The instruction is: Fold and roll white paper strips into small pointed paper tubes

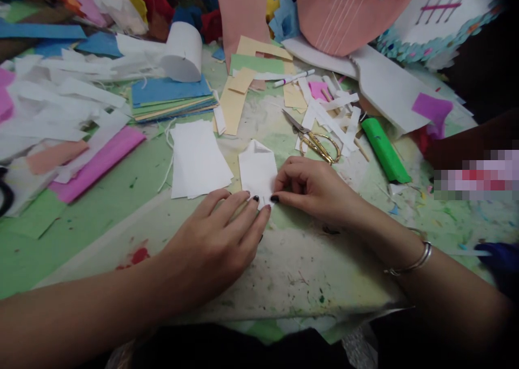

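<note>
A small folded white paper piece (258, 170) lies flat on the paint-stained green table (101, 217). My left hand (214, 244) rests flat beside it, fingers stretched out together, their tips pressing the paper's lower edge. My right hand (314, 188) is curled, its thumb and fingers pinching the paper's lower right corner. A silver bangle (413, 261) sits on my right wrist. A larger white sheet stack (197, 160) lies just left of the small piece.
Gold-handled scissors (316, 139) lie behind my right hand, a green tube (385, 150) to their right, a pen (294, 78) farther back. A stack of coloured sheets (172, 98), a white paper roll (182, 51), pink crepe paper (97, 163) and scraps crowd the left and back.
</note>
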`<state>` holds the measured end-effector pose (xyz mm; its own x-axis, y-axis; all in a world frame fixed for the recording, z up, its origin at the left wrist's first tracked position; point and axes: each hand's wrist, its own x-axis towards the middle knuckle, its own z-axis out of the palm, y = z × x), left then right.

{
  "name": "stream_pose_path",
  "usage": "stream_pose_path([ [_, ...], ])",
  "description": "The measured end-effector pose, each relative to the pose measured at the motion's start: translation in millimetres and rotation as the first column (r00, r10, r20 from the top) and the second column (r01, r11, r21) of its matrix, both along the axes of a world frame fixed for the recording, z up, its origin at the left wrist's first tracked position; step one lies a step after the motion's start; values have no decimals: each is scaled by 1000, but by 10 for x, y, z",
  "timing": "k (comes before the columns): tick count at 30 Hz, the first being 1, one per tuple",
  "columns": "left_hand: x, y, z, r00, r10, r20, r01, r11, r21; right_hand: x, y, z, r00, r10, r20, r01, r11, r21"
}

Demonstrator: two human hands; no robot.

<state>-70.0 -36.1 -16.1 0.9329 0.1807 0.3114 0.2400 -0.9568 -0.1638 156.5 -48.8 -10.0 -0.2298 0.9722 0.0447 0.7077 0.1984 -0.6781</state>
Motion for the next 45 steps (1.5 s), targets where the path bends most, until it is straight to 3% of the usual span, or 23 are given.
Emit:
stream_pose_path([
  [6, 15, -63, -27, 1000, -12, 10, 12, 1000, 5, -18, -13, 17, 1000, 1, 13, -1, 1000, -5],
  [11, 4, -121, -83, 999, 49, 19, -49, 999, 6, -25, -5, 21, 1000, -1, 12, 2, 1000, -15],
  [18, 17, -73, -30, 1000, 12, -27, -12, 999, 31, -21, 2, 24, 1000, 9, -2, -10, 999, -43],
  [36, 51, -21, -52, 989, 15, -146, -24, 998, -64, -30, 13, 38, 998, -25, -58, 19, 996, -93],
  [41, 56, -14, -35, 983, 30, -183, -54, 990, -128, 0, 16, 22, 990, -62, -124, 42, 987, -158],
  [45, 70, -7, -22, 990, 30, -140, -50, 988, -143, 37, 23, 6, 956, -109, -273, 45, 972, -229],
])
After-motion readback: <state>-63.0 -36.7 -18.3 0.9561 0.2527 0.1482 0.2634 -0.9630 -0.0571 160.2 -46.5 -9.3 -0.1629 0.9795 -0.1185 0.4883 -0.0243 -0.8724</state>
